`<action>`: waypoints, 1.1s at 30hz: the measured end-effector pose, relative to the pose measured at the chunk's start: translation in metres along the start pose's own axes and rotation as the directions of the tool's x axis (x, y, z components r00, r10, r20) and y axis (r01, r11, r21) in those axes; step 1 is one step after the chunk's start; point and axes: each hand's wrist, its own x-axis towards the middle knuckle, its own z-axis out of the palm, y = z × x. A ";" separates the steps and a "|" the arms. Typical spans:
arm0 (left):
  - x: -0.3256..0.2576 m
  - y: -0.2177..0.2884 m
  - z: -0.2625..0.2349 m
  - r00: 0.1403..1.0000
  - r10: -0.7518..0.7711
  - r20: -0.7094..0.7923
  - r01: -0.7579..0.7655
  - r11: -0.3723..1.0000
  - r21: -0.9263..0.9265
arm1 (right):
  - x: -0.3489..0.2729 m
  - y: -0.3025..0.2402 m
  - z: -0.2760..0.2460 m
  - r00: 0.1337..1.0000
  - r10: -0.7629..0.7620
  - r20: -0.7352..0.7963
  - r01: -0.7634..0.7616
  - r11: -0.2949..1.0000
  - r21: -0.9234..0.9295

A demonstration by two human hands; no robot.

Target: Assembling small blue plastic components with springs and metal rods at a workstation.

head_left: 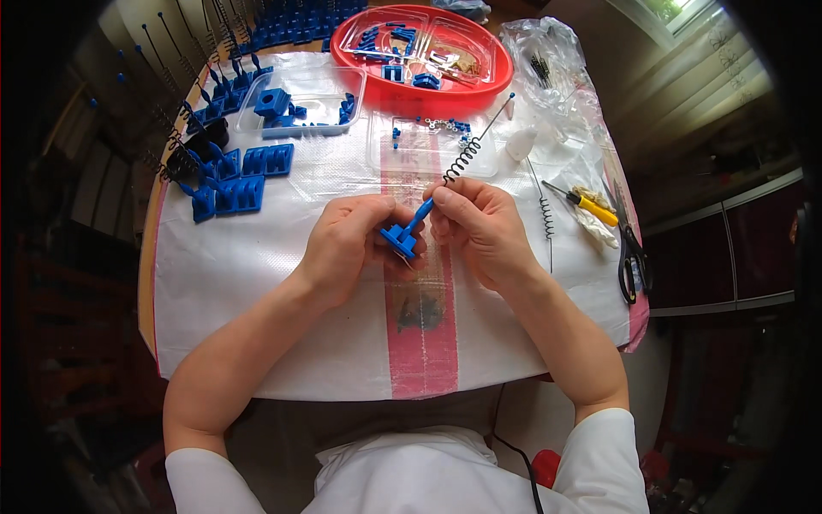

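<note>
My left hand (347,244) is closed around a blue plastic base (398,241) with a short upright stem. Fingers of my right hand (484,224) pinch a black coiled spring wire (463,161) near its lower end, right at the top of the blue stem. The wire leans up and to the right, its thin straight end tipped in blue. Whether the wire sits inside the stem is hidden by my fingertips.
Blue parts (239,195) and sprung pieces stand at left. Behind are a clear tub (300,133), a shallow clear tray (479,163) and a red basin (501,73). To the right lie a loose spring wire (546,218), a yellow-handled screwdriver (597,209) and black scissors (629,257).
</note>
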 end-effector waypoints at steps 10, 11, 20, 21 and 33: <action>0.002 -0.004 -0.002 0.999 0.007 0.037 -0.009 0.999 0.050 | -0.001 0.001 0.001 0.992 -0.107 0.068 0.111 0.992 -0.057; 0.002 -0.004 -0.003 0.999 0.009 0.042 -0.011 0.999 0.050 | -0.002 0.001 0.001 0.991 -0.114 0.071 0.118 0.991 -0.061; 0.001 -0.003 -0.003 0.998 -0.020 0.052 0.015 0.996 0.084 | -0.004 -0.001 0.003 0.988 -0.146 0.057 0.153 0.979 -0.134; 0.001 -0.003 -0.003 0.998 -0.028 0.050 0.024 0.997 0.078 | -0.004 -0.001 0.003 0.987 -0.152 0.055 0.159 0.975 -0.152; 0.002 -0.002 -0.003 0.994 -0.061 0.090 0.061 0.998 0.004 | -0.005 -0.001 0.003 0.973 -0.229 0.015 0.225 0.942 -0.251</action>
